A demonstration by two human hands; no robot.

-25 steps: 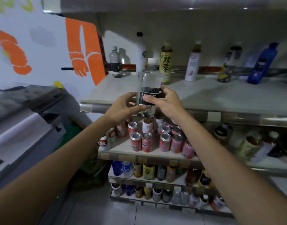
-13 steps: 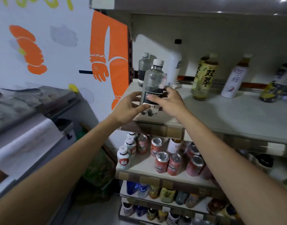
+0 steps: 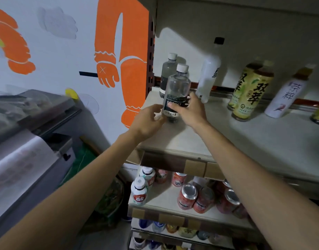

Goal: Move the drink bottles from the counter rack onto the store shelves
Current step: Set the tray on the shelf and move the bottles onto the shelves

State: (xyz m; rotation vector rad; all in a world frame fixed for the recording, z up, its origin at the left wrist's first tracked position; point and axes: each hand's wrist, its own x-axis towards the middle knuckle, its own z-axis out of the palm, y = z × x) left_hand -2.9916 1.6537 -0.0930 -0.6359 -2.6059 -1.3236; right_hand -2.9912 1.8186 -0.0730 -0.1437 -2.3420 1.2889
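Pale store shelving [image 3: 164,216] fills the view, red cans [image 3: 189,195] on its lower tier. Above, left hand [image 3: 148,121] and right hand [image 3: 191,112] both clasp 1 clear, dark-labelled plastic bottle [image 3: 177,87], upright at the left front of the upper shelf [image 3: 245,141]; base contact unclear. Placing step: next, settle it, release, sparing the matching bottle [image 3: 166,73] just behind.

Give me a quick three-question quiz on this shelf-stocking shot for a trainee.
1. True or false: only the right hand holds the clear black-label bottle.
2. Just behind it stands: A) a matching clear bottle, B) a glass jar, C) a cardboard box?
3. Fill in: the red cans stand ___ the top shelf.
Key: 1 false, the left hand holds it too; 2 A; 3 below.
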